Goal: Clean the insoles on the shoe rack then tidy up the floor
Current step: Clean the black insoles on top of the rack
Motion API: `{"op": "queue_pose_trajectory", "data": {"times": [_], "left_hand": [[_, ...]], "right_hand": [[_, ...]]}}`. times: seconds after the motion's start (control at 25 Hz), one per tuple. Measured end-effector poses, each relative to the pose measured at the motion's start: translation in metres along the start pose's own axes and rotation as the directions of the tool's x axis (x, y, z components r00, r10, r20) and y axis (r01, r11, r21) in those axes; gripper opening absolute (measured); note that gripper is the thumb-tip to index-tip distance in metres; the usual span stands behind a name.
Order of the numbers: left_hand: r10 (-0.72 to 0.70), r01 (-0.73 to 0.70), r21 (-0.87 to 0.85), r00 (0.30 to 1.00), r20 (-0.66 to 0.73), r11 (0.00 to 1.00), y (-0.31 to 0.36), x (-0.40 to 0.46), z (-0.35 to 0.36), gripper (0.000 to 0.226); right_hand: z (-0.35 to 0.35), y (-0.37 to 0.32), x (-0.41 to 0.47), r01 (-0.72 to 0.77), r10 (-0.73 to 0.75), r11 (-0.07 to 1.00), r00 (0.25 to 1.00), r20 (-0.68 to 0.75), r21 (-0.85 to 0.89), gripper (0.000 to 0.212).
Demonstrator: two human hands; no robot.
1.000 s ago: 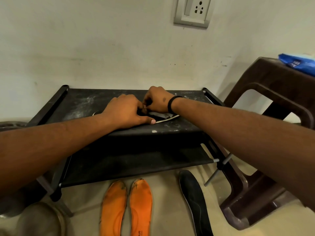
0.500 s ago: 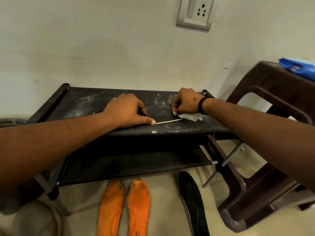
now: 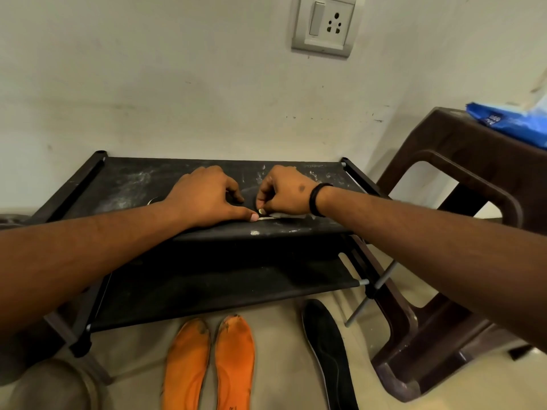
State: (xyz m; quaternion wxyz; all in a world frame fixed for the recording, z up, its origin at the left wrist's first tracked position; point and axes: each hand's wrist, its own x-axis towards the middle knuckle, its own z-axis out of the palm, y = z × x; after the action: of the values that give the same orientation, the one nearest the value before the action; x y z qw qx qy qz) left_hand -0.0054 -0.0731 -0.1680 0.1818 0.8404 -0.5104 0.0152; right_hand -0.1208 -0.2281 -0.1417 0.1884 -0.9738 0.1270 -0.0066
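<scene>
A: Now the right hand (image 3: 284,192) is back beside the left hand (image 3: 207,196) mid-rack (image 3: 124,184), pinching the wipe (image 3: 291,216).
B: Left?
A: Pressing the black insole (image 3: 260,218) flat, fingers curled. Wiping continues; orange insoles (image 3: 207,365) wait below the rack.

Both hands, the left hand (image 3: 207,196) and the right hand (image 3: 284,192), crowd the middle of the shoe rack (image 3: 124,184) top near its front edge, leaving bare fabric toward the left edge and the back corners. The brown plastic stool (image 3: 461,179) stands just beside the rack's right edge and hems in that side. On the floor before the rack, two orange insoles (image 3: 207,362) and a black insole (image 3: 328,350) lie with bare floor between them.
</scene>
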Motion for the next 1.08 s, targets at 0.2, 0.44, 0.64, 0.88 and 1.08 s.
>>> {"op": "queue_pose_trajectory", "data": {"times": [0.2,0.44,0.64,0.88,1.08], "left_hand": [[-0.007,0.010,-0.088,0.999,0.037,0.996,0.002,-0.002,-0.003,0.050],[-0.119,0.151,-0.226,0.982,0.149,0.962,-0.008,0.015,-0.021,0.043],[-0.183,0.205,-0.332,0.978,0.098,0.921,0.022,0.023,-0.058,0.018],[-0.275,0.217,-0.776,0.960,0.058,0.592,0.114,-0.018,-0.113,0.013],[-0.286,0.474,-0.817,0.875,0.392,0.330,0.171,-0.087,-0.042,0.012]], "right_hand": [[-0.015,0.030,0.006,-0.163,0.144,0.982,0.973,-0.181,-0.098,0.009],[-0.033,0.047,-0.006,-0.140,0.164,0.986,0.918,-0.362,0.091,0.009],[-0.059,-0.001,-0.032,0.002,0.081,0.979,0.915,-0.396,0.205,0.007],[-0.093,-0.037,-0.117,0.093,0.168,0.858,0.879,-0.446,0.506,0.004],[-0.061,0.006,-0.212,-0.101,0.255,0.734,0.958,-0.134,0.672,0.010]]}}
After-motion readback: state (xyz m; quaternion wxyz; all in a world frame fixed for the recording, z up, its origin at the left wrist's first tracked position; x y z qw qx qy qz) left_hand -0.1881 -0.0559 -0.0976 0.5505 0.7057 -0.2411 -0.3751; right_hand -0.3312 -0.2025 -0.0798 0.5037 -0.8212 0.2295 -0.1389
